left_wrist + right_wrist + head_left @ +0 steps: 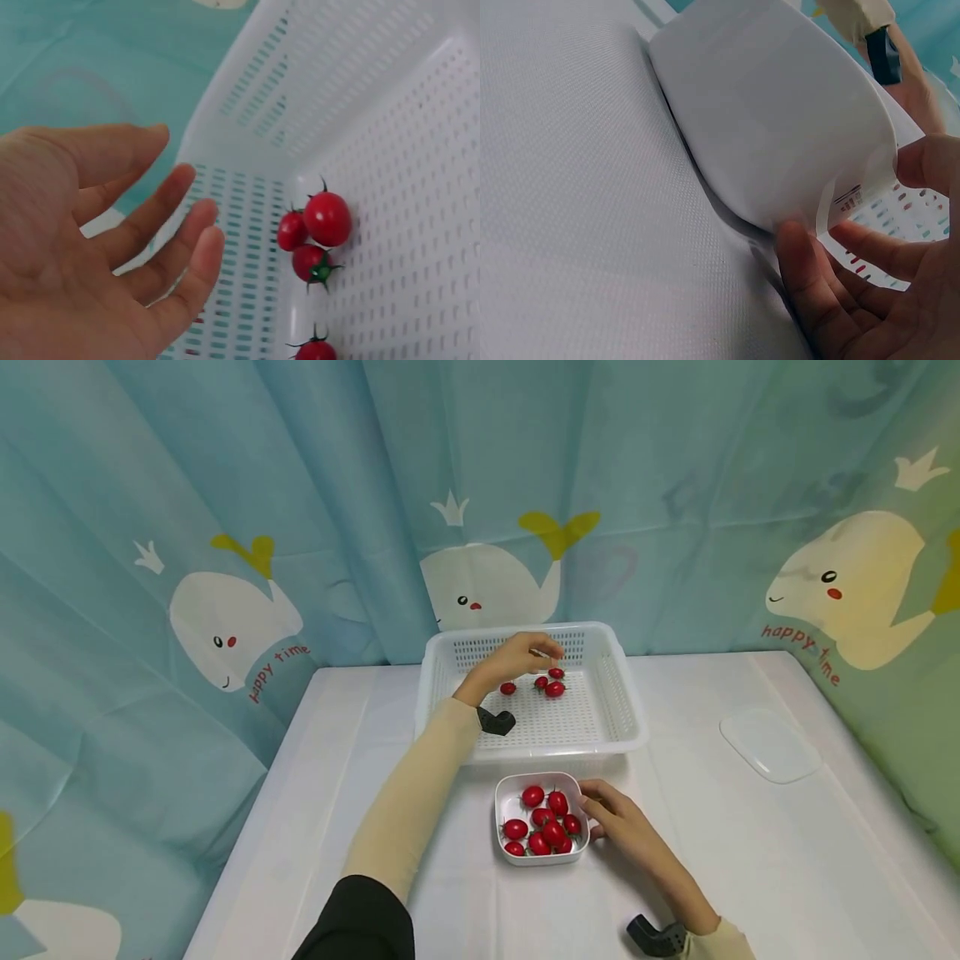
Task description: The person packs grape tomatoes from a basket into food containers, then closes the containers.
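Note:
My left hand (512,662) is above the white slotted basket (600,718), and its fingers are relaxed with nothing in them. In the left wrist view, several cherry tomatoes (328,218) with green stems lie in the basket, apart from the fingertips. Nearer to me stands a small white container (503,806) holding several red cherry tomatoes (553,832). At its right side, my right hand (618,822) grips the wall. The right wrist view shows the thumb and fingers against the container's outer corner, beside a printed label (849,199).
A clear rounded lid (771,745) lies flat on the right of the white-covered table (757,860). Behind the basket hangs a blue-green curtain (360,510) with whale prints. A black wrist mount (497,722) on the left arm hangs over the basket.

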Tool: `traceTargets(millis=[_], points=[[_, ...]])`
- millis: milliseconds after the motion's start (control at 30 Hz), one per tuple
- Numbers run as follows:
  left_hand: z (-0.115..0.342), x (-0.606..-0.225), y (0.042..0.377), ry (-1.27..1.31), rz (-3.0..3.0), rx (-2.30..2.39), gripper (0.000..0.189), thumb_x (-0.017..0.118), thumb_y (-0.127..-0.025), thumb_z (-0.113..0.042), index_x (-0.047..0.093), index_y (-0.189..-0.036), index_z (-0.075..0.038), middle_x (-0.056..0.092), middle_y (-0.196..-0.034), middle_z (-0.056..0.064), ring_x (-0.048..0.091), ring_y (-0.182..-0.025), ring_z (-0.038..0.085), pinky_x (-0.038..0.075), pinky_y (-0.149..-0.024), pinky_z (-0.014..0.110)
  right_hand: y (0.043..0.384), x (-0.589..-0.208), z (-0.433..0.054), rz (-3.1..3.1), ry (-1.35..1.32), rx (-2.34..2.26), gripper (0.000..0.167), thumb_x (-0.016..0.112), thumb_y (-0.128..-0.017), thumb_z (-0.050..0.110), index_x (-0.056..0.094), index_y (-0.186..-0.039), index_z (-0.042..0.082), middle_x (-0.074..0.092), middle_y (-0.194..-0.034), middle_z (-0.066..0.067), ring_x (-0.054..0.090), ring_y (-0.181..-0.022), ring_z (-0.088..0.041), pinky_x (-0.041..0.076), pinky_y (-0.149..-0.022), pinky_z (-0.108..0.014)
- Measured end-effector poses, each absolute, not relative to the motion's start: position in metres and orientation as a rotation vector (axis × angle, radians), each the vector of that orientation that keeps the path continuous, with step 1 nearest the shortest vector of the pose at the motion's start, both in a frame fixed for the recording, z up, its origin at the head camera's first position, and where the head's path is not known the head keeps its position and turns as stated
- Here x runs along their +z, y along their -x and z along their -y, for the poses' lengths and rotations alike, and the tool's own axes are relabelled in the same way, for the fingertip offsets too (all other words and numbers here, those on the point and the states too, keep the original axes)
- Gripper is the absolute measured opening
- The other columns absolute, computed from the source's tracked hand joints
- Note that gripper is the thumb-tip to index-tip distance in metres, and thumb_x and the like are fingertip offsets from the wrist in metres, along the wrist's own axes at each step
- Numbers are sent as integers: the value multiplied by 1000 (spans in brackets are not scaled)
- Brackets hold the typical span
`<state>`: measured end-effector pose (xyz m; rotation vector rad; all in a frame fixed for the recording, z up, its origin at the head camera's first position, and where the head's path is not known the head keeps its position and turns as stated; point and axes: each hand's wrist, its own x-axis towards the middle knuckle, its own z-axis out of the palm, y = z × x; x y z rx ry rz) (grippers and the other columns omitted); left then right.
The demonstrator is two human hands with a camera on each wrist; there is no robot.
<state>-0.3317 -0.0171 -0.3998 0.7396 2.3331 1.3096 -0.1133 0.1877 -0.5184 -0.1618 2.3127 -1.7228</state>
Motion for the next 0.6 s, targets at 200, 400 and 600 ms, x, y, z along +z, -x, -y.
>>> traceTargets(millis=[200,400,600], points=[[12,-413,342,-577,-2318,1359,40,64,-104,-15,61,-142,-3,59,-147,15,60,-132,31,49,-113,47,113,-518,-188,-2308,154,-1721,41,56,-106,26,59,-138,2,65,-132,-23,63,-99,-10,59,-75,-24],[10,-430,350,-441,-2374,1272,43,63,-104,-14,59,-146,-9,55,-153,15,55,-139,31,49,-115,46,114,-518,-189,-2314,164,-1725,40,56,-106,25,59,-138,2,65,-131,-24,62,-99,-9,59,-74,-25],[14,-439,353,-376,-2383,1167,49,64,-103,-15,54,-151,-9,53,-155,18,56,-137,36,49,-114,48,113,-519,-189,-2320,155,-1712,40,56,-106,26,59,-138,2,66,-130,-22,62,-97,-9,59,-74,-25]])
